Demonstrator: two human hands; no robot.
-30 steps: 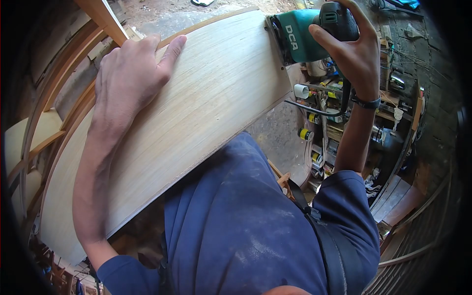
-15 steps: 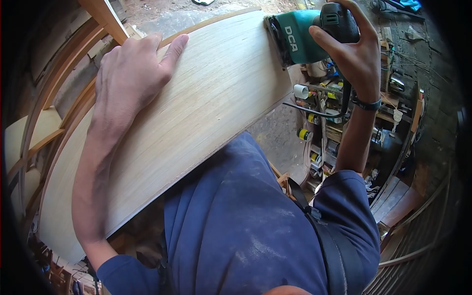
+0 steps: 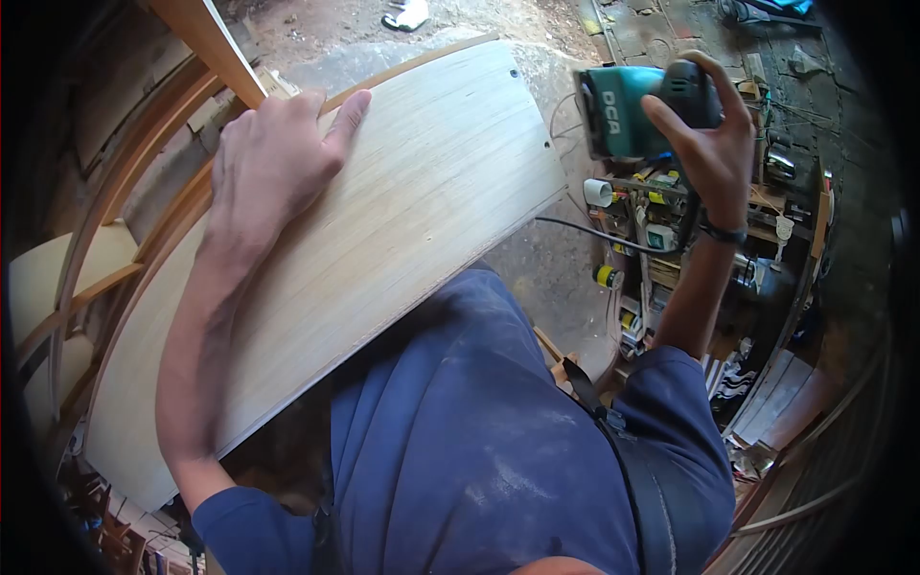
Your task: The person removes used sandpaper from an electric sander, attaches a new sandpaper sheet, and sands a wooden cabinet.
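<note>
A pale, curved wooden panel (image 3: 422,211) lies slantwise before my body. At its right end are two small dark holes. My left hand (image 3: 273,168) grips the panel's far edge, thumb on the top face and fingers curled over the rim, their tips hidden. Off the panel's right end, my right hand (image 3: 719,149) is wrapped round the black top grip of a green electric sander (image 3: 628,113) marked DCA. A gap separates the sander from the panel. Its black cord (image 3: 609,236) runs down and back left beneath the panel's edge.
A curved wooden frame (image 3: 196,38) with crosspieces stands at the left, against the panel. Right of me is a cluttered rack with yellow-labelled rolls (image 3: 608,276) and a white roll (image 3: 598,193). Slatted bars (image 3: 815,498) line the lower right.
My right hand has lifted the sander off the panel's right end and moved it right and slightly down in view, uncovering the two holes. My left hand keeps its grip on the edge.
</note>
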